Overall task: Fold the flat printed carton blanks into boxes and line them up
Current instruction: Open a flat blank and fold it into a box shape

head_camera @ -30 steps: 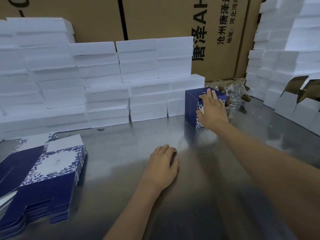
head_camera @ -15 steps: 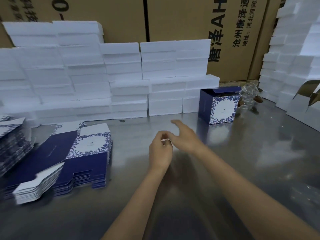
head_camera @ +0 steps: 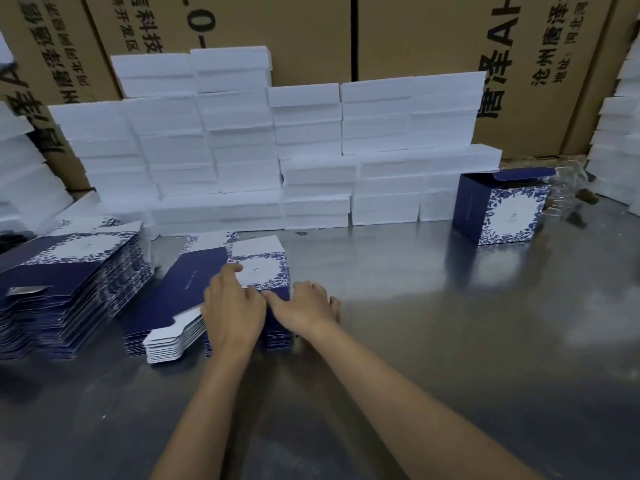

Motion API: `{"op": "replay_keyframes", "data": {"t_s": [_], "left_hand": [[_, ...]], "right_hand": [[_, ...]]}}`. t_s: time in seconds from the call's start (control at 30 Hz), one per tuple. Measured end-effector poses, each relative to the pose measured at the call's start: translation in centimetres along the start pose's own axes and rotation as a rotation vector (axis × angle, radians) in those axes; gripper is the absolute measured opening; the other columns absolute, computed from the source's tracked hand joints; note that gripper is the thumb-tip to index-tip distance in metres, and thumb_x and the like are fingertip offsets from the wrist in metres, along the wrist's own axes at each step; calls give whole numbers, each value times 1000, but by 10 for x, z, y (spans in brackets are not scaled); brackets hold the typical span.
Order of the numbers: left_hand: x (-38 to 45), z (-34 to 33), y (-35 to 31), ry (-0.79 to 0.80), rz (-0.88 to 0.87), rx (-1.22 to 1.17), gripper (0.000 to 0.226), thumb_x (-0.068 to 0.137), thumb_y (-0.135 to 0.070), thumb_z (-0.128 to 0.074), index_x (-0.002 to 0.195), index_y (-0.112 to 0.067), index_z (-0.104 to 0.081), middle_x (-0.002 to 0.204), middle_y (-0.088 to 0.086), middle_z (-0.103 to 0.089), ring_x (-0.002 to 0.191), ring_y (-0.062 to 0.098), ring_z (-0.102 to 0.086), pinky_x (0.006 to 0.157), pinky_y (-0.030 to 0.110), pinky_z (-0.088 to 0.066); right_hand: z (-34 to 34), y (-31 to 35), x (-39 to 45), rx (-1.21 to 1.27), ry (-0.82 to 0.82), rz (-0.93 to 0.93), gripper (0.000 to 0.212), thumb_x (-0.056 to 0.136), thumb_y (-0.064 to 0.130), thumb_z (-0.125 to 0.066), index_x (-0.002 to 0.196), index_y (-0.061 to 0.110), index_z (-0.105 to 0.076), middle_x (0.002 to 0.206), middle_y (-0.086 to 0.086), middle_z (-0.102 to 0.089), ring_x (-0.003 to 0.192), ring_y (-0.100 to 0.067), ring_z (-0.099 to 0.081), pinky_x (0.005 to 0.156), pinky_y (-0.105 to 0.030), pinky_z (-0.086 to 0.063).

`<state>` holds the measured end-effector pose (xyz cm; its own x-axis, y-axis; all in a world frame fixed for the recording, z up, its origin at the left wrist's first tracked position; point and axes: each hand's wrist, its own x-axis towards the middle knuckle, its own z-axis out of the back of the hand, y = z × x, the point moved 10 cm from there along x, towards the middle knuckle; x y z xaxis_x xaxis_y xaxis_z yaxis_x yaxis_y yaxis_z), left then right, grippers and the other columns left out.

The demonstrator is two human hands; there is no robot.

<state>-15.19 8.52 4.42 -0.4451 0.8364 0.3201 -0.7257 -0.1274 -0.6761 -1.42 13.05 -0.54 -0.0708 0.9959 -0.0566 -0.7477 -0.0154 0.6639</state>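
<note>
A stack of flat blue-and-white printed carton blanks point(head_camera: 194, 289) lies on the steel table left of centre. My left hand point(head_camera: 233, 306) rests on top of this stack, fingers reaching onto the white floral panel. My right hand point(head_camera: 306, 306) is at the stack's right edge; its thumb touches the top blank's near corner and its fingers curve down beside the stack. One folded box point(head_camera: 502, 209), top flap open, stands far right by the foam wall. A taller stack of blanks point(head_camera: 69, 282) sits at the far left.
White foam blocks point(head_camera: 311, 161) are piled in a wall along the back of the metal table point(head_camera: 450, 341), with more at the right edge. Large brown shipping cartons point(head_camera: 415, 36) stand behind. Clear plastic pieces point(head_camera: 568, 192) lie beside the folded box.
My right hand left the folded box at the back right and came across to the blank stack. My left hand moved from the bare table onto the stack. The view swung left.
</note>
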Motion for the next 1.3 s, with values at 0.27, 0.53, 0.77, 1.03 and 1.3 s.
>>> {"op": "replay_keyframes", "data": {"t_s": [0.27,0.53,0.77,1.03,1.3], "left_hand": [[3,3,8,-24,57,-232,42,92,-2,-47,133,-11,-49,130,14,-58,122,33,-49,101,47,-40],[-13,33,-23,-221,-143,-330,45,87,4,-45,129,-11,-51,129,7,-57,122,23,-46,99,37,-39],[-27,60,-45,-445,-294,-160,45,79,2,-58,122,-10,-56,129,11,-56,127,31,-46,108,47,-32],[-29,-37,-21,299,314,-1027,100,80,-27,-83,157,-24,-19,137,1,-55,124,16,-56,110,34,-40],[-41,-63,-38,523,328,-1338,31,86,3,-69,111,19,-58,111,23,-71,113,28,-69,85,29,-59]], "right_hand": [[13,27,-5,166,-154,86,30,100,34,-49,113,10,-62,121,-9,-64,124,-30,-50,105,-42,-40],[37,36,-9,901,-244,31,9,96,6,-52,99,14,-57,100,-9,-67,89,-25,-65,83,-40,-55],[102,-15,-28,1067,-391,94,9,101,3,-53,101,12,-54,82,-8,-64,66,-20,-52,55,-28,-42],[141,-110,-64,1249,-403,35,17,103,9,-55,109,24,-57,89,4,-74,72,-13,-67,59,-25,-57],[120,-109,-68,1325,-120,78,55,102,-1,-48,137,42,-49,114,10,-76,96,-14,-74,70,-30,-59]]}}
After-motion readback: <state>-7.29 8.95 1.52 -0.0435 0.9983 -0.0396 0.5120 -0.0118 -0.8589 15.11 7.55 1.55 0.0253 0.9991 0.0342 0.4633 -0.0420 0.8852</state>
